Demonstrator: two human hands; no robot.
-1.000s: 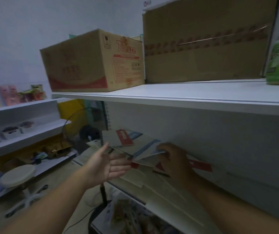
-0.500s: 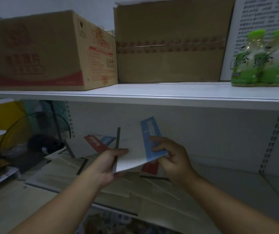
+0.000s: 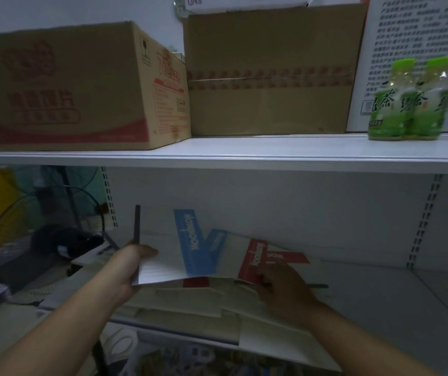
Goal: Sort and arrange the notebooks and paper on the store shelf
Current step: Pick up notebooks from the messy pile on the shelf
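while the left hand (image 3: 133, 270) grips the blue-banded notebook (image 3: 190, 245) by its corner, raised off the pile (image 3: 190, 302) on the shelf (image 3: 380, 294), the right hand (image 3: 285, 289) curls onto the red-banded notebook (image 3: 255, 260) there, seemingly to gather it.

Brown cardboard boxes (image 3: 62, 85): two. Green-capped clear plastic tea bottles (image 3: 385, 99): two. White notebooks with a blue band (image 3: 163, 248): two. White notebooks with a red band (image 3: 255, 259): at least two. Pale loose paper sheets (image 3: 190, 302): several overlapping; exact count indeterminate.
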